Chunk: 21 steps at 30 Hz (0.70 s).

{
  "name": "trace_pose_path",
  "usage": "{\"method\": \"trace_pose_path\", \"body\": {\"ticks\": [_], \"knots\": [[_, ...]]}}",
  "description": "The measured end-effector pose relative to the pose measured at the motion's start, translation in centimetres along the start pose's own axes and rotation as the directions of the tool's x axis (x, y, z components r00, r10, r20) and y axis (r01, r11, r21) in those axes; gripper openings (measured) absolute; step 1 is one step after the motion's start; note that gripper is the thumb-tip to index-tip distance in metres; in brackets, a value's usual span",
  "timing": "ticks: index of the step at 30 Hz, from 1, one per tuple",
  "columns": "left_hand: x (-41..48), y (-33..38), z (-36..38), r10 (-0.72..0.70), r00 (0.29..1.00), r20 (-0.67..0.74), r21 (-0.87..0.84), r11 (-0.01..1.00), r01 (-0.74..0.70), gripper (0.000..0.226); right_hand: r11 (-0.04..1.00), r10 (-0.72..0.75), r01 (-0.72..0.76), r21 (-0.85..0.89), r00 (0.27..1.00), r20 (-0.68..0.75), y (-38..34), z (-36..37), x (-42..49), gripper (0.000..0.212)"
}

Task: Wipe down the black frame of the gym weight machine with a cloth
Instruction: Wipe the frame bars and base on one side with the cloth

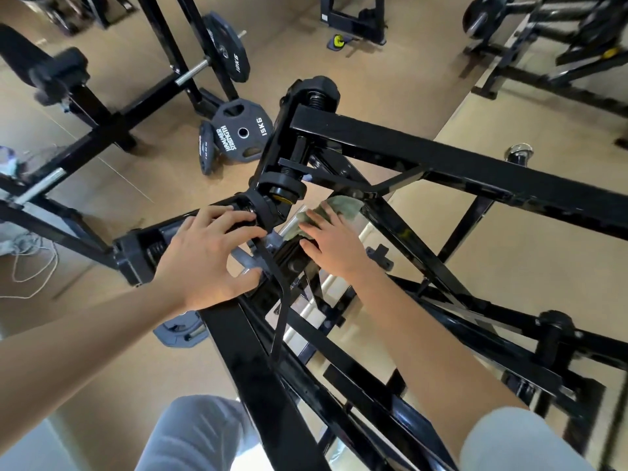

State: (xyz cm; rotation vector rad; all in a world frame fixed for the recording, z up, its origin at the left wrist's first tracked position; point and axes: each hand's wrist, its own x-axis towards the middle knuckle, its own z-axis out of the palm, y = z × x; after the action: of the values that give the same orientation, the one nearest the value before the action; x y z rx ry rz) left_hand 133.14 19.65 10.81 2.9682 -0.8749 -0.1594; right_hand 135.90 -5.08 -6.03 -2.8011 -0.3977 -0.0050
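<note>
The black frame (441,164) of the weight machine fills the centre and right, seen from above, with square beams meeting at a pivot joint. My left hand (207,253) grips the round black collar of that joint, fingers curled over it and thumb below. A pale green cloth (343,207) lies bunched on the frame just right of the joint. My right hand (331,244) presses it down with fingers laid out flat over it. Part of the cloth is hidden under the fingers.
Weight plates (241,134) marked 15 KG lean on the tan floor behind the joint. A barbell rack with a 10 KG plate (227,45) stands at the back left. A white cord (30,263) lies on the floor at left. More black machines stand at top right.
</note>
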Motion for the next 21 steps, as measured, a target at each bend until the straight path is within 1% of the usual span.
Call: {"method": "trace_pose_path", "body": {"ticks": [2, 3, 5, 7, 9, 12, 16, 19, 21], "knots": [[0.0, -0.1, 0.0, 0.005, 1.0, -0.007, -0.005, 1.0, -0.005, 0.061, 0.997, -0.07, 0.071, -0.031, 0.997, 0.019, 0.7, -0.7, -0.1, 0.05], [0.0, -0.1, 0.1, 0.008, 1.0, -0.013, -0.009, 1.0, -0.008, 0.061, 0.996, -0.082, 0.083, -0.038, 0.997, 0.013, 1.0, -0.9, -0.4, 0.051], [0.0, -0.2, 0.2, 0.011, 1.0, -0.02, -0.014, 1.0, -0.012, 0.06, 0.999, -0.046, 0.046, -0.013, 0.999, 0.001, 1.2, -1.0, -1.4, 0.053], [0.0, -0.2, 0.3, 0.014, 1.0, -0.024, -0.011, 1.0, -0.014, 0.06, 0.998, 0.007, -0.009, 0.056, 1.0, 0.022, 0.9, -0.7, -2.3, 0.054], [0.0, -0.2, 0.3, 0.017, 1.0, -0.025, -0.007, 1.0, -0.017, 0.06, 0.996, 0.03, -0.034, 0.087, 0.999, 0.041, 0.5, -0.4, -2.7, 0.056], [0.1, -0.2, 0.4, 0.015, 0.999, -0.028, -0.009, 1.0, -0.016, 0.06, 1.0, 0.02, -0.02, 0.005, 0.999, 0.04, 0.3, -0.7, -1.7, 0.055], [0.1, -0.2, 0.4, 0.018, 0.999, -0.031, -0.011, 1.0, -0.018, 0.059, 0.994, 0.014, -0.004, -0.113, 0.996, 0.086, 0.8, -1.6, 0.7, 0.059], [0.1, -0.3, 0.4, 0.019, 0.999, -0.028, -0.01, 1.0, -0.019, 0.06, 0.99, 0.018, -0.003, -0.139, 0.994, 0.105, 1.6, -2.0, 1.9, 0.065], [0.1, -0.3, 0.3, 0.018, 0.999, -0.026, -0.006, 1.0, -0.018, 0.06, 0.99, -0.004, 0.02, -0.138, 0.994, 0.111, 2.0, -2.0, 2.1, 0.067]]}}
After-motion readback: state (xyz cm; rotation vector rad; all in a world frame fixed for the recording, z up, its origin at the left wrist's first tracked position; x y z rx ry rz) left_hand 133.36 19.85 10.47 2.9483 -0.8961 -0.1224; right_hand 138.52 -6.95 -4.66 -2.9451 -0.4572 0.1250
